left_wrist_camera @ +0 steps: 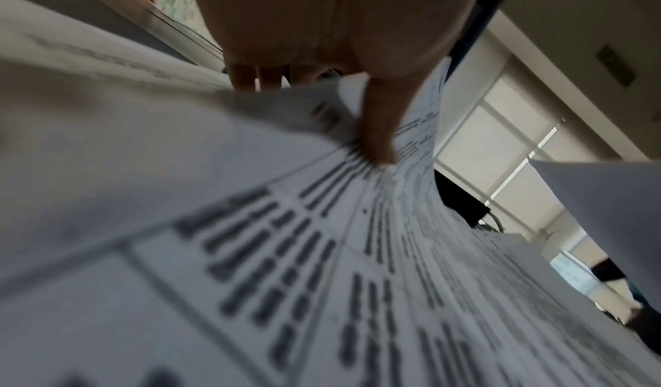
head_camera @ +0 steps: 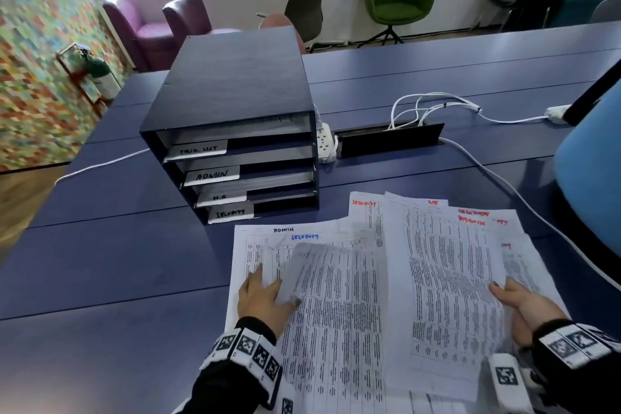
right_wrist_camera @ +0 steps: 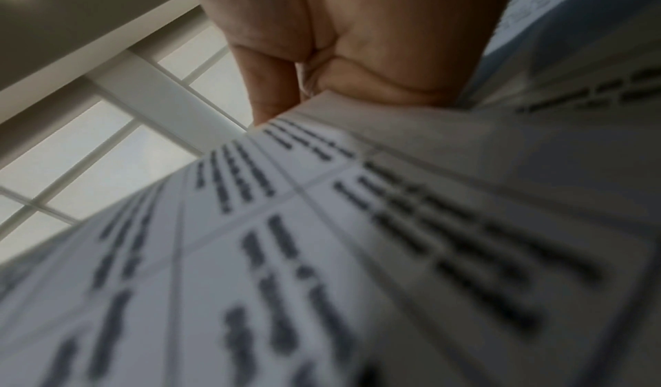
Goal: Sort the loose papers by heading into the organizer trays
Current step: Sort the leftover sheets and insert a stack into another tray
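Observation:
Several printed sheets with handwritten headings lie fanned on the blue table in front of me. My left hand pinches the folded-up left edge of one sheet, thumb on top; in the left wrist view the thumb presses the curled paper. My right hand grips the right edge of a lifted sheet, which fills the right wrist view as a blurred page. The dark organizer stands beyond the papers, with tray labels ADMIN and SECURITY.
A white power strip and a cable box sit right of the organizer, with white cables trailing across the table. A blue chair back stands at the right edge. More chairs line the far wall.

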`<move>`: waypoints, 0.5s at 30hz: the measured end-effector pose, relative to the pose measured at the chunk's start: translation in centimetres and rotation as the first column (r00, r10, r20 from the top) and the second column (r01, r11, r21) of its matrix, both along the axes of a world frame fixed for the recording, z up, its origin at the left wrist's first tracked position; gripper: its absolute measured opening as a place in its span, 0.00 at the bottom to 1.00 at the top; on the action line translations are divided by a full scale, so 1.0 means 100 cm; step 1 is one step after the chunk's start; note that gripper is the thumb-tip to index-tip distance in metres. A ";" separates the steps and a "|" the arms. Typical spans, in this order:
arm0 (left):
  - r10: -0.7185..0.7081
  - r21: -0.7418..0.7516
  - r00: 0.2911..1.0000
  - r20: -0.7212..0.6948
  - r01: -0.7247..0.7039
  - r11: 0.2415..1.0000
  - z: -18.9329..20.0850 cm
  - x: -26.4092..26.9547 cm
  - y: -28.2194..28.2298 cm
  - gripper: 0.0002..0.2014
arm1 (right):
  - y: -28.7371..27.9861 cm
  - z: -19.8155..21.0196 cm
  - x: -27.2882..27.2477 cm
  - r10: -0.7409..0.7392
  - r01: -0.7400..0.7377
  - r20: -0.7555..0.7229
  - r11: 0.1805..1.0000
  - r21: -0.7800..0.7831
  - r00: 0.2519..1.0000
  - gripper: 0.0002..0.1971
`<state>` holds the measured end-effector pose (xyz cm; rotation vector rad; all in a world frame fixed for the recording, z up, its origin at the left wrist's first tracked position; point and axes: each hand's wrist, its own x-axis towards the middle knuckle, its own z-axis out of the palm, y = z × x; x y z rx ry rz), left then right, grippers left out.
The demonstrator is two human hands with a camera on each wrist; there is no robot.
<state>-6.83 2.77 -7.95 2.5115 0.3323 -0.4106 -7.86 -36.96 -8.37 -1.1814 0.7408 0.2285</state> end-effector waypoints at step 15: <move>0.503 -0.259 0.863 -0.048 -0.497 0.828 0.018 0.021 0.053 0.16 | 0.005 0.005 0.010 0.216 -0.206 0.019 0.951 -0.230 0.976 0.19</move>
